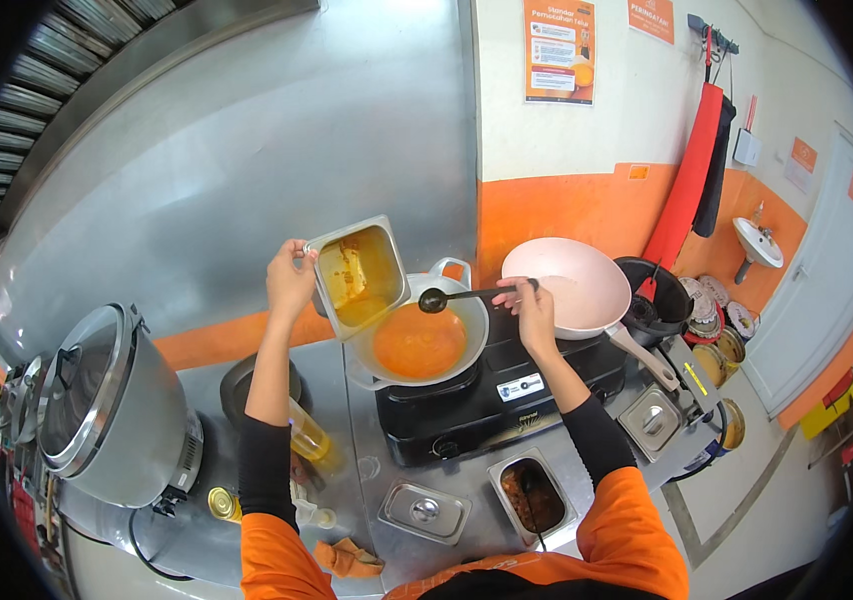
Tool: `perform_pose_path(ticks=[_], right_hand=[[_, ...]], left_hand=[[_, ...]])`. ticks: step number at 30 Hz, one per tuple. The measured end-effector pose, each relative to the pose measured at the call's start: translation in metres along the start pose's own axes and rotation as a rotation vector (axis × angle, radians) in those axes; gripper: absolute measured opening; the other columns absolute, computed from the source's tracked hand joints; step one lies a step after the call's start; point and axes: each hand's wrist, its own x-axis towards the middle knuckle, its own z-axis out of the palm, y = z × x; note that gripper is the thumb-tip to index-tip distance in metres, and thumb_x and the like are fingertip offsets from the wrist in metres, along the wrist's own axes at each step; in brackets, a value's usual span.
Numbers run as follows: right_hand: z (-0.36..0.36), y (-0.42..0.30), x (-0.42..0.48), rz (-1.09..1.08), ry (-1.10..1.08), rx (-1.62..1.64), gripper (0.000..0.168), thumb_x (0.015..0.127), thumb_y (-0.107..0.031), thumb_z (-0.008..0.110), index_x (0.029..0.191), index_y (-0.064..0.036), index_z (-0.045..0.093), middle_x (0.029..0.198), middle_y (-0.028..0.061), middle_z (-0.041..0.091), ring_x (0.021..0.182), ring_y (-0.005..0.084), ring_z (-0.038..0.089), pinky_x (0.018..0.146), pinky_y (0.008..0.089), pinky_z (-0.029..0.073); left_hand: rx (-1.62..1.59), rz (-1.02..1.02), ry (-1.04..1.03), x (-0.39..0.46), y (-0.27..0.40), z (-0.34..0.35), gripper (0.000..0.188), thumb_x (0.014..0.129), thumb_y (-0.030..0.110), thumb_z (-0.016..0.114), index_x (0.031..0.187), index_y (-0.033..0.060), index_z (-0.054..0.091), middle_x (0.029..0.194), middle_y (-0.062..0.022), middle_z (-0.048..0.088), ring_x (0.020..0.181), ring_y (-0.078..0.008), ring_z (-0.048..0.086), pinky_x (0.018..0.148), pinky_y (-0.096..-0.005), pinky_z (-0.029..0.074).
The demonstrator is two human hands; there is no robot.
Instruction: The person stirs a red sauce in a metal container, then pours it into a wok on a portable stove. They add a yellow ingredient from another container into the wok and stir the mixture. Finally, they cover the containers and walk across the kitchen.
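Note:
My left hand (292,279) grips the rim of a square stainless steel food pan (361,281), tilted at the left edge of an aluminium wok (480,330). Orange residue coats the pan's inside. Orange liquid (420,341) lies in the wok, which sits on the left burner of a black two-burner gas stove (434,431). My right hand (535,307) holds the handle of a small black ladle (434,301), its bowl above the wok's far part. A pale pink frying pan (565,281) rests on the right burner, just beyond my right hand.
A large rice cooker (119,420) stands at the left, with an oil bottle (310,431) nearer the stove. In front are a steel lid (424,511), a food-filled steel pan (533,499) and an orange cloth (348,559). A lidded steel container (651,422) is at the right.

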Motion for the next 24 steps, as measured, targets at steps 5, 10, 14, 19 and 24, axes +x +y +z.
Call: perform_pose_path(ticks=[5, 10, 14, 19, 24], right_hand=[[0.007, 0.032, -0.021, -0.252, -0.141, -0.577, 0.028, 0.091, -0.021, 0.045, 0.093, -0.001, 0.064, 0.073, 0.0119, 0.067, 0.064, 0.0245, 0.063, 0.063, 0.0357, 0.048], [0.013, 0.056, -0.030, -0.018, -0.177, -0.495, 0.029, 0.092, -0.022, 0.045, 0.095, 0.000, 0.063, 0.072, 0.0103, 0.067, 0.059, 0.0206, 0.060, 0.060, 0.0340, 0.047], [0.002, 0.081, -0.026, 0.158, -0.197, -0.346, 0.028, 0.092, -0.019, 0.042, 0.097, 0.001, 0.061, 0.076, 0.0082, 0.067, 0.050, 0.0125, 0.051, 0.051, 0.0276, 0.043], [-0.002, 0.062, -0.033, 0.637, -0.208, 0.205, 0.028, 0.094, -0.018, 0.040, 0.107, 0.003, 0.055, 0.089, 0.0099, 0.066, 0.047, 0.0038, 0.035, 0.042, 0.0181, 0.027], [-0.017, 0.064, -0.031, 0.742, -0.180, 0.451, 0.030, 0.096, -0.020, 0.038, 0.110, 0.002, 0.053, 0.092, 0.0083, 0.064, 0.044, 0.0047, 0.029, 0.039, 0.0195, 0.026]], left_hand=[[0.025, -0.002, 0.008, -0.003, 0.002, -0.001, 0.022, 0.085, 0.020, 0.059, 0.100, 0.0039, 0.058, 0.090, -0.0081, 0.065, 0.068, -0.0221, 0.060, 0.068, -0.0348, 0.046], [0.046, 0.022, 0.010, -0.006, 0.007, -0.005, 0.022, 0.085, 0.020, 0.059, 0.100, 0.0039, 0.058, 0.090, -0.0085, 0.065, 0.069, -0.0228, 0.060, 0.068, -0.0357, 0.046], [0.053, 0.038, 0.025, -0.010, 0.025, 0.002, 0.022, 0.086, 0.020, 0.058, 0.101, 0.0040, 0.057, 0.089, -0.0088, 0.065, 0.069, -0.0240, 0.060, 0.069, -0.0366, 0.046], [0.121, 0.043, 0.015, -0.012, 0.025, -0.001, 0.023, 0.087, 0.019, 0.057, 0.103, 0.0041, 0.056, 0.092, -0.0097, 0.065, 0.074, -0.0271, 0.061, 0.071, -0.0375, 0.046], [0.162, 0.064, 0.034, -0.003, 0.009, 0.003, 0.024, 0.087, 0.018, 0.054, 0.107, 0.0039, 0.054, 0.097, -0.0120, 0.064, 0.087, -0.0315, 0.061, 0.077, -0.0389, 0.046]])
